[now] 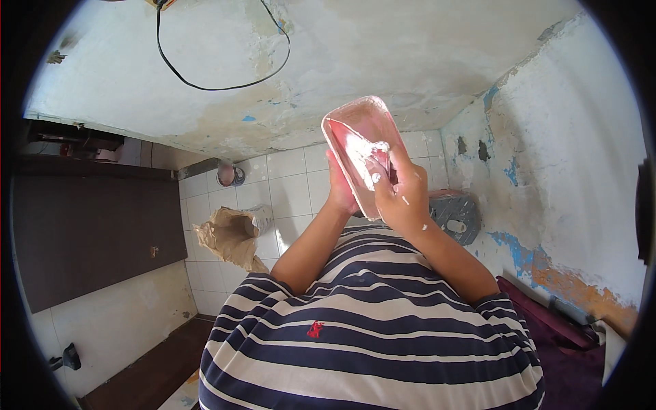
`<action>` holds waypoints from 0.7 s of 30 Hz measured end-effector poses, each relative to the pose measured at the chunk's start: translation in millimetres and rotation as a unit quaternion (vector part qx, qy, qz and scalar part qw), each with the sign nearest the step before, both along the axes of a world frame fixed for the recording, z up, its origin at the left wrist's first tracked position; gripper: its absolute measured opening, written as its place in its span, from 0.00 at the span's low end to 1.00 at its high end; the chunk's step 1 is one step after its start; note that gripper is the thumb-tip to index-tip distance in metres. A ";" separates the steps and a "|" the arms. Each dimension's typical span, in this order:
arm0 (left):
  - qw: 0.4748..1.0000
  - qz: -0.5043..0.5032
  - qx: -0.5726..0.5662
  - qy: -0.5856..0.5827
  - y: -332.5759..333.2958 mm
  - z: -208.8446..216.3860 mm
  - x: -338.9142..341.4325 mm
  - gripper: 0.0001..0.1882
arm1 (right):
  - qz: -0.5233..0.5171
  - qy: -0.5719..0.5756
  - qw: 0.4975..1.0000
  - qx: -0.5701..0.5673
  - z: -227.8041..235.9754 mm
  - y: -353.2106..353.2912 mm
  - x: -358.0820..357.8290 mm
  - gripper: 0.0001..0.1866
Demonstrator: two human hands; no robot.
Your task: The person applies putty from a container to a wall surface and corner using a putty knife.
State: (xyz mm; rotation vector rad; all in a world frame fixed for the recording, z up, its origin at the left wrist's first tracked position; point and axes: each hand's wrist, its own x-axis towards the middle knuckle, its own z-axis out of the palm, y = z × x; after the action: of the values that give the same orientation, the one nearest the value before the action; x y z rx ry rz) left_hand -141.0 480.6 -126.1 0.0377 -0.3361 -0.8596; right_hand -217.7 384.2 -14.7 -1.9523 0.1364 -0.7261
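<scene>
In front of my chest is a pink rectangular tub (383,117), held tilted and smeared with white paste. My left hand (342,188) is closed around its left side and underside, with the fingers mostly hidden behind it. Inside the tub, a putty knife (357,149) has a wide blade coated in bright white paste. My right hand (406,195) grips the knife's handle, its thumb lying along the tool. Spots of white paste stick to the right thumb, fingers and wrist.
An open brown paper sack (232,236) stands on the white tiled floor (290,191) at left. A grey stool (456,217) is at right, beside a peeling wall (526,263). A black cable (212,89) hangs ahead. A dark brown panel (96,236) lies far left.
</scene>
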 end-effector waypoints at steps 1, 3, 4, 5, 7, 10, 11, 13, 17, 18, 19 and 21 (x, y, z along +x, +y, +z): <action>1.000 -0.001 0.000 0.000 1.0 6.0 -2.1 0.49 | 0.011 0.020 0.999 0.031 0.9 -1.5 -2.0 0.05; 0.957 0.088 0.274 -0.033 3.1 20.2 -7.1 0.57 | 0.024 0.040 0.997 0.063 5.2 -5.8 -7.6 0.06; 0.957 0.089 0.274 -0.033 3.6 18.7 -6.8 0.57 | 0.026 0.041 0.998 0.045 9.2 -8.9 -11.5 0.07; 0.955 0.098 0.278 -0.013 3.9 15.9 -6.0 0.57 | 0.028 0.042 0.998 0.027 12.6 -11.8 -14.0 0.07; 0.953 0.117 0.279 0.001 4.4 14.0 -6.3 0.56 | 0.015 0.039 0.998 0.037 15.5 -16.4 -15.4 0.07; 0.952 0.120 0.282 -0.029 4.1 15.0 -1.9 0.56 | -0.003 0.033 0.999 0.004 18.1 -18.4 -15.9 0.06; 0.957 0.115 0.263 -0.031 5.9 13.8 -3.9 0.55 | 0.012 0.073 0.997 0.020 17.2 -13.5 -18.8 0.06; 0.959 0.109 0.255 -0.062 5.7 7.6 -2.3 0.53 | 0.021 0.046 0.998 0.032 6.7 -5.0 -16.1 0.05; 0.959 0.117 0.250 -0.066 6.9 -3.1 -3.1 0.50 | 0.034 0.073 0.994 0.067 9.1 -8.3 -22.9 0.05; 0.957 0.127 0.257 -0.050 7.1 -3.7 -3.6 0.50 | 0.033 0.073 0.994 0.067 7.7 -13.4 -25.2 0.05; 0.957 0.126 0.257 -0.050 7.7 -4.1 -3.9 0.50 | 0.029 0.076 0.994 0.070 6.3 -18.2 -26.5 0.04; 0.949 0.141 0.280 -0.012 8.5 -1.9 -4.2 0.51 | 0.024 0.079 0.994 0.072 5.2 -22.1 -24.7 0.04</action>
State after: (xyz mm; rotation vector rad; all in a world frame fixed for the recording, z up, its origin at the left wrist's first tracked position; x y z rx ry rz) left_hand -145.2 489.1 -128.0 0.6125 -0.0948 -0.6467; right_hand -242.4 362.1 -9.5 -1.8665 0.2318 -0.5151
